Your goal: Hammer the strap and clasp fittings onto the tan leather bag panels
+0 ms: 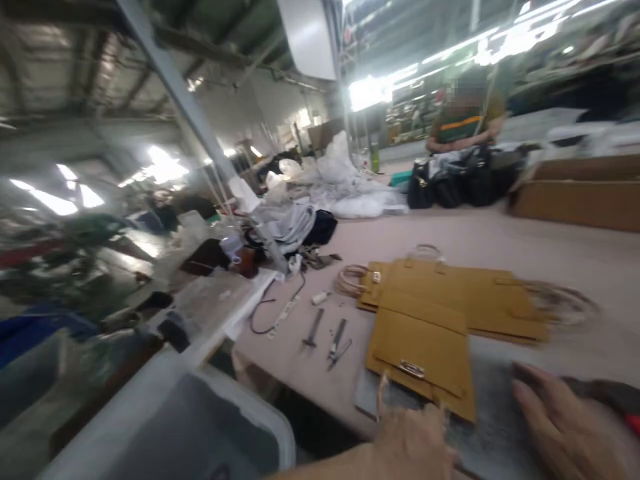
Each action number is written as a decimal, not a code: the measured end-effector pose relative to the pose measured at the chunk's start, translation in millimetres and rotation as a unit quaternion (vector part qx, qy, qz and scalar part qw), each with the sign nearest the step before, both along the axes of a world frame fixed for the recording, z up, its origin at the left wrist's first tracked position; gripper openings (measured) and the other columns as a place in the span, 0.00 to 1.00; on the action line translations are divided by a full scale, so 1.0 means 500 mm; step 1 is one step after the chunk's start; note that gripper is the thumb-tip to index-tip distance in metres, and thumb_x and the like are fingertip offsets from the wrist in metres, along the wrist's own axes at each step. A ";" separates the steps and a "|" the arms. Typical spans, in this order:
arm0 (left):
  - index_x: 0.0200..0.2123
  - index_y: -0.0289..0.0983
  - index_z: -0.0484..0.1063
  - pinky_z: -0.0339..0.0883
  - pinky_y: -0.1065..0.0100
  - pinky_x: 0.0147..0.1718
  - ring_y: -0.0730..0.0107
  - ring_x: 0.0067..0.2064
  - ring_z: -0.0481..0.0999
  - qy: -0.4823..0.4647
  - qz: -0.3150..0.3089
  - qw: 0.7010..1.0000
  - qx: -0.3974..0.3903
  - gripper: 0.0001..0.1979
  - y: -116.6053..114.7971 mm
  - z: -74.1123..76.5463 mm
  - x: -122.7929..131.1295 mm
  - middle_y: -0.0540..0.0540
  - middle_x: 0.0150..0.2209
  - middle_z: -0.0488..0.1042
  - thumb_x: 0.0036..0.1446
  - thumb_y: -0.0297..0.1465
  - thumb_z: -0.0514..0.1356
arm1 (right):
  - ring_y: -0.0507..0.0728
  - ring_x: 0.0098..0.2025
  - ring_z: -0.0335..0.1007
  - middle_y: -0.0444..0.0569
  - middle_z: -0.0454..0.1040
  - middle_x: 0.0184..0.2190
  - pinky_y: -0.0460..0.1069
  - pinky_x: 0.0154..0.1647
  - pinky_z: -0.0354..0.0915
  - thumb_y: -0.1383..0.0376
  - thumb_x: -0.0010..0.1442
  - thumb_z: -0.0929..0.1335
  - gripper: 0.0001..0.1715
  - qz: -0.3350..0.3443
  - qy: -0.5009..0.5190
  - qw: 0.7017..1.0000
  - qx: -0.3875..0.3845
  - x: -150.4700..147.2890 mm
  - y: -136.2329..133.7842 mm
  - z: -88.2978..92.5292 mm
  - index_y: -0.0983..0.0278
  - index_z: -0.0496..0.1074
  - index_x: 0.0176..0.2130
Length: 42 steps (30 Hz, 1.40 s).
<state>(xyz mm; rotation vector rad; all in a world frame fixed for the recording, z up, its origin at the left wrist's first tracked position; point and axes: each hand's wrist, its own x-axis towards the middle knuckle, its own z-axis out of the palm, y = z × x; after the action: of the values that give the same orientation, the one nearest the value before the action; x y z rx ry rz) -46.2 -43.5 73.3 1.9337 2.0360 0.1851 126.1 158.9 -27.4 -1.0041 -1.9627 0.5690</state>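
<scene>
My left hand [417, 443] sits at the bottom edge, closed by the near rim of a mustard-yellow bag [423, 350] with a metal clasp; what it grips is blurred. My right hand [560, 423] lies on the grey mat [493, 413] to the right of that bag, fingers stretched flat and holding nothing. More yellow bags [465, 293] with clear looped handles lie stacked behind. A dark tool with a red tip [617, 400] lies just beyond my right hand.
Small hand tools [327, 337] and a black cord [275, 313] lie on the beige table left of the bags. A grey plastic bin [190, 427] stands at the lower left. Another person [465, 123] sits at the far side with black bags; cardboard boxes [575, 193] stand at right.
</scene>
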 end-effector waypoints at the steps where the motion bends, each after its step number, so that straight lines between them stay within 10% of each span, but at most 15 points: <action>1: 0.46 0.31 0.73 0.71 0.62 0.27 0.55 0.31 0.81 -0.043 0.016 0.999 -0.018 0.15 0.003 -0.001 0.038 0.35 0.36 0.81 0.59 0.34 0.61 | 0.68 0.47 0.77 0.58 0.79 0.46 0.64 0.48 0.73 0.45 0.66 0.64 0.22 -0.013 -0.013 0.999 -0.038 0.022 -0.007 0.013 0.55 0.76 0.47; 9: 0.56 0.33 0.66 0.77 0.50 0.44 0.48 0.46 0.81 -0.119 -0.026 0.992 -0.025 0.21 -0.010 -0.025 0.172 0.35 0.47 0.78 0.58 0.23 0.56 | 0.64 0.56 0.74 0.57 0.77 0.53 0.62 0.59 0.69 0.51 0.64 0.65 0.22 0.084 -0.010 0.994 -0.064 0.023 -0.066 0.064 0.61 0.75 0.49; 19: 0.45 0.34 0.68 0.76 0.59 0.32 0.56 0.36 0.80 -0.057 -0.204 0.975 0.060 0.11 -0.064 -0.094 0.104 0.41 0.37 0.77 0.58 0.25 0.55 | 0.70 0.62 0.65 0.61 0.71 0.59 0.68 0.62 0.64 0.57 0.61 0.71 0.23 0.133 -0.132 0.978 0.086 0.034 -0.160 0.037 0.64 0.73 0.53; 27: 0.46 0.34 0.68 0.72 0.63 0.25 0.59 0.31 0.78 -0.052 -0.208 0.967 0.137 0.14 -0.063 -0.108 0.105 0.41 0.37 0.77 0.54 0.28 0.58 | 0.69 0.62 0.66 0.57 0.73 0.56 0.70 0.62 0.59 0.58 0.65 0.69 0.15 0.195 -0.187 0.956 0.117 -0.006 -0.177 0.083 0.60 0.75 0.50; 34: 0.41 0.34 0.69 0.62 0.63 0.20 0.62 0.29 0.76 -0.025 -0.220 0.958 0.181 0.10 -0.057 -0.136 0.103 0.43 0.33 0.75 0.58 0.32 0.57 | 0.65 0.54 0.72 0.53 0.77 0.51 0.64 0.54 0.67 0.57 0.69 0.66 0.13 0.220 -0.137 0.960 0.103 -0.033 -0.147 0.051 0.57 0.78 0.47; 42: 0.40 0.35 0.73 0.70 0.62 0.42 0.65 0.41 0.79 -0.092 -0.157 0.940 0.288 0.09 -0.076 -0.070 -0.011 0.44 0.38 0.79 0.66 0.29 0.53 | 0.66 0.52 0.74 0.51 0.79 0.50 0.64 0.52 0.67 0.55 0.68 0.67 0.12 0.219 -0.108 0.963 0.114 -0.031 -0.139 0.037 0.55 0.78 0.46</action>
<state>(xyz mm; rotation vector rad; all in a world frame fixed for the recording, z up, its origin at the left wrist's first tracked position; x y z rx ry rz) -51.7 -81.3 38.5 2.4317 1.6332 0.9325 110.6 89.4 -9.1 -0.5025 -2.4047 0.4696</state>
